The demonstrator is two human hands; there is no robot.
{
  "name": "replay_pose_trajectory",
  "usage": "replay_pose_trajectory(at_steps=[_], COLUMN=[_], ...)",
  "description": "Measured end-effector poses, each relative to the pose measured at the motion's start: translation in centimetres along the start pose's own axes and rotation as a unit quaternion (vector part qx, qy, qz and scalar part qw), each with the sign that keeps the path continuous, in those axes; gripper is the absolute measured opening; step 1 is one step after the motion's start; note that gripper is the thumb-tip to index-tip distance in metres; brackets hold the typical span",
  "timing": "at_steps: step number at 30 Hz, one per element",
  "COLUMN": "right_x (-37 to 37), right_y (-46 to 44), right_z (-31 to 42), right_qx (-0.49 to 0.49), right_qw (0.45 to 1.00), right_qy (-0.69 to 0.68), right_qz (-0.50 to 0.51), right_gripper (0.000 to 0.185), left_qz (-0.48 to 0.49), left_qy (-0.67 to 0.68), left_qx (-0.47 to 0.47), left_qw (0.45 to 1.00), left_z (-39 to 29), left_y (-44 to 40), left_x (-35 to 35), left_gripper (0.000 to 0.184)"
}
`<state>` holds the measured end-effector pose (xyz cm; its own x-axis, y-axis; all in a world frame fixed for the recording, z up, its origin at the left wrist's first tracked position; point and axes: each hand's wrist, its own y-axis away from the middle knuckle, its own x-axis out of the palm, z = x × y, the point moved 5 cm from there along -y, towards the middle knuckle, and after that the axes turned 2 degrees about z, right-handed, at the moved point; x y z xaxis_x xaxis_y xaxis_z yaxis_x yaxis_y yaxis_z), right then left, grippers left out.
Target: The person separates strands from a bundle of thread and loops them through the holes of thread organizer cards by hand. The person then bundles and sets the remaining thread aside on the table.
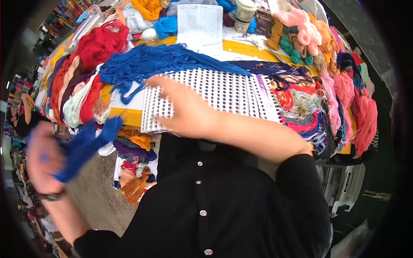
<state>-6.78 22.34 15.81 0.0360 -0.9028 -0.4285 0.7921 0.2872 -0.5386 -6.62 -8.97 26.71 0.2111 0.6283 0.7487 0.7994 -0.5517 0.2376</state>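
Note:
A bundle of blue thread is in my left hand, which is out at the far left, away from the table, and blurred by motion. Its fingers wrap round the bundle, and the cut ends point up and to the right. My right hand reaches across over a stack of white cards punched with rows of holes. Its fingers are apart above the left end of the cards, and nothing shows in them. Whether it touches the cards I cannot tell. Behind the cards lies a large heap of blue thread.
Red thread is heaped at the left back. A printed sheet and a paper cup stand at the back. Mixed thread bundles and pink skeins lie on the right. More bundles hang below the table edge.

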Motion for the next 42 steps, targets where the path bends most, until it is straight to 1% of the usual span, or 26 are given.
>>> replay_pose_trajectory(at_steps=[1, 2, 4, 6, 8, 9, 11, 12, 14, 15, 16, 17, 18, 19, 21, 22, 24, 25, 26, 27, 29, 30, 35, 38, 39, 42], right_x=[2.6, 4.9, 10.2, 13.5, 14.9, 15.6, 17.0, 18.2, 21.9, 21.9, 21.5, 20.3, 19.4, 20.2, 18.4, 19.0, 18.0, 18.0, 18.4, 18.9, 18.0, 17.5, 16.8, 18.2, 18.3, 19.2], right_y=[-0.6, -0.9, -0.6, 0.6, 0.8, 0.8, 0.5, 0.5, 2.3, 2.7, 2.4, 1.0, -0.2, -0.7, -3.8, -4.3, -6.4, -7.4, -7.8, -7.7, -8.4, -8.5, -8.6, -5.9, -5.4, -3.1], right_z=[2.3, 4.5, 5.9, 6.1, 6.0, 6.0, 5.2, 4.9, 4.5, 6.3, 8.4, 10.1, 11.2, 10.1, 10.9, 10.2, 11.9, 11.6, 11.4, 11.0, 10.7, 10.7, 9.4, 6.2, 5.5, 6.4], right_qx=[-0.014, -0.114, -0.138, -0.007, 0.134, 0.182, 0.345, 0.403, 0.439, 0.434, 0.384, 0.331, 0.278, 0.205, 0.111, -0.072, -0.227, -0.225, -0.293, -0.347, -0.277, -0.274, -0.123, 0.036, 0.036, 0.126], right_qw=[0.998, 0.991, 0.971, 0.905, 0.764, 0.679, 0.556, 0.538, 0.55, 0.544, 0.509, 0.534, 0.555, 0.706, 0.829, 0.905, 0.96, 0.958, 0.939, 0.857, 0.834, 0.834, 0.802, 0.7, 0.698, 0.655], right_qy=[-0.047, -0.056, -0.13, -0.231, -0.403, -0.542, -0.64, -0.627, -0.486, -0.441, -0.456, -0.464, -0.471, -0.386, -0.289, -0.176, -0.134, -0.139, 0.102, 0.337, 0.424, 0.434, 0.402, 0.155, 0.154, -0.214], right_qz=[0.038, 0.037, 0.144, 0.357, 0.486, 0.46, 0.403, 0.393, 0.519, 0.567, 0.621, 0.625, 0.627, 0.557, 0.466, 0.381, 0.097, 0.111, 0.151, 0.178, 0.219, 0.201, 0.424, 0.697, 0.699, 0.713], right_gripper=[0.071, 0.078, 0.078, 0.066, 0.066, 0.058, 0.05, 0.046, 0.046, 0.039, 0.028, 0.027, 0.027, 0.025, 0.029, 0.026, 0.018, 0.018, 0.014, 0.01, 0.024, 0.008, 0.01, 0.026, 0.026, 0.032], left_qz=[-0.108, -0.081, 0.03, 0.078, 0.069, 0.094, 0.018, -0.007, -0.055, -0.032, -0.08, -0.127, -0.149, -0.096, -0.056, 0.014, 0.071, -0.047, -0.161, -0.197, -0.254, -0.277, -0.172, -0.133, -0.135, -0.079], left_qy=[-0.343, -0.376, -0.248, -0.186, -0.136, -0.136, -0.304, -0.413, -0.741, -0.799, -0.772, -0.741, -0.665, -0.599, -0.519, -0.439, -0.344, -0.498, -0.626, -0.666, -0.744, -0.759, -0.795, -0.791, -0.79, -0.786], left_qx=[0.071, -0.045, -0.228, -0.337, -0.356, -0.379, -0.221, -0.078, 0.136, 0.212, 0.251, 0.289, 0.197, 0.245, 0.295, 0.294, 0.298, 0.387, 0.447, 0.431, 0.394, 0.406, 0.421, 0.466, 0.465, 0.478], left_qw=[0.93, 0.922, 0.941, 0.92, 0.922, 0.911, 0.926, 0.907, 0.656, 0.563, 0.579, 0.593, 0.705, 0.756, 0.8, 0.849, 0.888, 0.775, 0.618, 0.577, 0.476, 0.426, 0.402, 0.374, 0.376, 0.383], left_z=[4.5, 8.6, 13.8, 14.7, 13.6, 13.0, 11.4, 10.6, 8.0, 7.4, 7.5, 8.1, 9.1, 10.5, 11.9, 11.8, 11.8, 11.1, 10.3, 8.8, 7.9, 7.7, 8.0, 8.9, 8.8, 8.7], left_y=[-0.5, -1.0, -0.4, 1.5, 3.2, 3.8, 4.1, 3.5, 3.6, 3.4, 3.2, 2.9, 2.2, 1.8, 1.2, -0.2, -1.0, -0.4, 0.3, 0.2, 1.8, 2.3, 2.1, 2.3, 2.3, 2.9], left_x=[0.2, 0.7, -0.6, -2.7, -3.9, -5.9, -6.9, -6.2, -5.4, -5.5, -7.0, -8.8, -12.6, -14.0, -15.7, -16.0, -16.0, -15.5, -14.1, -11.5, -9.0, -8.4, -7.1, -6.7, -6.8, -6.6], left_gripper=[0.035, 0.036, 0.039, 0.036, 0.029, 0.023, 0.019, 0.017, 0.015, 0.022, 0.02, 0.018, 0.014, 0.017, 0.02, 0.034, 0.053, 0.039, 0.034, 0.032, 0.029, 0.028, 0.037, 0.033, 0.033, 0.034])
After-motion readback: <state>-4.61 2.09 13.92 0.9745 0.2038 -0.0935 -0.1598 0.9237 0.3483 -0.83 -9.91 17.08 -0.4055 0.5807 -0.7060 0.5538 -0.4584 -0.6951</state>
